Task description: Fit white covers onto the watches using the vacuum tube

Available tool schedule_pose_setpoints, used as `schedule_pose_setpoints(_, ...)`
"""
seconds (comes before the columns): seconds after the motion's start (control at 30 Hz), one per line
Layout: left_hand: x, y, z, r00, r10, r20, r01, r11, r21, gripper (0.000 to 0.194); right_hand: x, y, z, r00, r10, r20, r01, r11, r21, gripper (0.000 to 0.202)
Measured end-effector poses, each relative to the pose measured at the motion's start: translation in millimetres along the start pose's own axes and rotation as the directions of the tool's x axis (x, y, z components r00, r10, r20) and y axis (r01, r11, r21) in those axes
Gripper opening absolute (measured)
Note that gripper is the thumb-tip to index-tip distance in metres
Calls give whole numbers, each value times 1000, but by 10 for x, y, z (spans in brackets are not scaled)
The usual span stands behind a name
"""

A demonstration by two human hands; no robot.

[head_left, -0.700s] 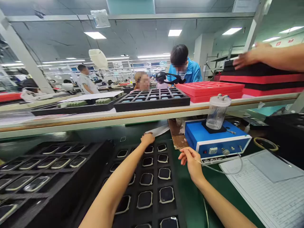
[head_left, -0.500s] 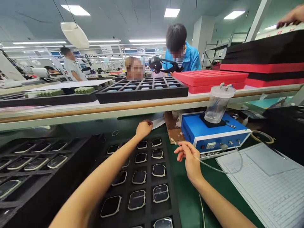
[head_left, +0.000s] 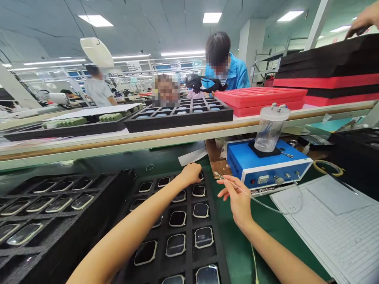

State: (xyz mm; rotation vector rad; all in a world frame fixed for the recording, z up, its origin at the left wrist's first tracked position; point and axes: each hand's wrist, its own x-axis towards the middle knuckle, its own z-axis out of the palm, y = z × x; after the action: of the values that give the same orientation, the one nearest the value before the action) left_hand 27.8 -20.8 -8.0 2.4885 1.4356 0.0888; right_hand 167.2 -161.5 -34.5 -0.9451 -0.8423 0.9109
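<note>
My left hand (head_left: 192,174) reaches to the far right corner of a black foam tray (head_left: 189,221). Its fingers are closed at the edge of a watch case (head_left: 201,176) in the corner cell; they partly hide it. Several square watch cases with dark glass and pale metal frames, such as one watch case (head_left: 204,237), lie in the cells. My right hand (head_left: 238,199), right of the tray, pinches a thin clear tube (head_left: 233,184) like a pen. Its pale, narrow tip (head_left: 216,174) points up and left, and the tube runs back to the blue machine (head_left: 266,161).
A second black tray (head_left: 59,221) of watch cases stands at left. On the blue machine sits a clear canister (head_left: 268,132); a written sheet (head_left: 334,221) lies right. The shelf edge (head_left: 166,140) crosses above my hands, bearing foam trays. A co-worker's hand (head_left: 365,19) rests on the stacked trays.
My left hand has come back from the white paper strip towards me and right, down to the tray's far corner cell. My right hand stays nearly still with the tube.
</note>
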Motion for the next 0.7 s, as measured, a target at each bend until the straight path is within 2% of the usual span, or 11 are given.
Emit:
schedule_pose_setpoints(0.13, -154, 52, -28, 988, -52, -148, 22, 980, -196, 29, -70, 30, 4, 996, -49, 76, 52, 998, -29, 20)
schedule_pose_setpoints(0.27, -620, 138, -1, 938, -118, -325, -52, 882, -469, 34, -166, 44, -6, 972, -170, 160, 172, 985, 0, 20)
schedule_pose_setpoints(0.37, -1039, 244, 181, 916, -152, -371, -151, 726, -670, 41, -256, 49, -12, 946, -210, 249, 204, 978, 49, 17)
schedule_pose_setpoints(0.47, -1359, 293, 395, 922, -157, -355, -220, 542, -811, 40, -345, 43, 17, 933, -204, 296, 199, 979, 46, 19)
schedule_pose_setpoints(0.57, -1511, 262, 504, 927, -164, -339, -261, 368, -892, 40, -406, 24, 107, 947, -159, 278, 159, 987, 22, 20)
schedule_pose_setpoints(0.7, -1529, 196, 504, 933, -176, -313, -280, 189, -941, 40, -435, 33, 243, 957, -73, 280, 78, 997, -7, 18)
